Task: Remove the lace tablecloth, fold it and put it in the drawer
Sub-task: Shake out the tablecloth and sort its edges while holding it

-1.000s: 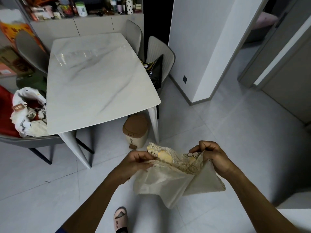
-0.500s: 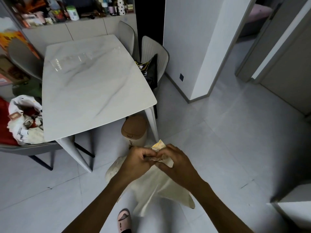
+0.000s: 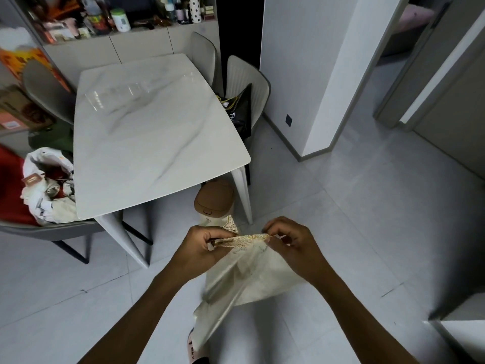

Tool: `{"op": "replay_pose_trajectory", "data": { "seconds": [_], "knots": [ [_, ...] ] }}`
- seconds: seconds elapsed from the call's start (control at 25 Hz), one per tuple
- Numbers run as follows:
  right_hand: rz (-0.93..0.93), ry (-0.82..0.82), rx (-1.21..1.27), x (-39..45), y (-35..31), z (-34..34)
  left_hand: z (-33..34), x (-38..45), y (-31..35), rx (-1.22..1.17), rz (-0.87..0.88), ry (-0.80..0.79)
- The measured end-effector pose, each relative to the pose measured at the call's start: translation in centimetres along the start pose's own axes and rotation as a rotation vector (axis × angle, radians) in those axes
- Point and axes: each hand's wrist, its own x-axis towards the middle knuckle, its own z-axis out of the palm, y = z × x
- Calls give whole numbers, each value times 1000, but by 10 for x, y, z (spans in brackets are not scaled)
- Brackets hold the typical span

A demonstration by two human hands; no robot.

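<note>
While hands pinch tablecloth (image 3: 246, 269), bin (image 3: 214, 199) stands beside table (image 3: 147, 143).

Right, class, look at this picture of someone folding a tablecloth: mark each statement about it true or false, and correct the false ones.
1. Both hands, the left hand and the right hand, grip the tablecloth. True.
2. The tablecloth lies spread over the table. False: it hangs from the hands above the floor, and the tabletop is bare.
3. A brown-lidded bin stands by the table's near corner. True.
4. The black bag sits on the floor. False: it rests on a chair beside the table.
</note>
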Motion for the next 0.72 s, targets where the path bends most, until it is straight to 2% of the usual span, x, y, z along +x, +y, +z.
{"op": "replay_pose_trajectory", "data": {
  "seconds": [0.12,0.28,0.44,0.56,0.64,0.72],
  "knots": [
    [99,-110,54,0,0,-10,10,-3,0,-66,-7,75],
    [168,-247,-48,-4,10,-24,21,-8,-3,-83,31,64],
    [123,-352,30,-4,-2,-14,32,-8,4,-29,99,30],
    [73,-330,99,5,-15,4,41,-8,9,-11,116,-21],
    [57,-283,114,6,-14,10,42,-8,9,-120,79,15],
    [64,-224,187,1,-10,14,39,-9,11,-430,-68,76]
  ]
}}
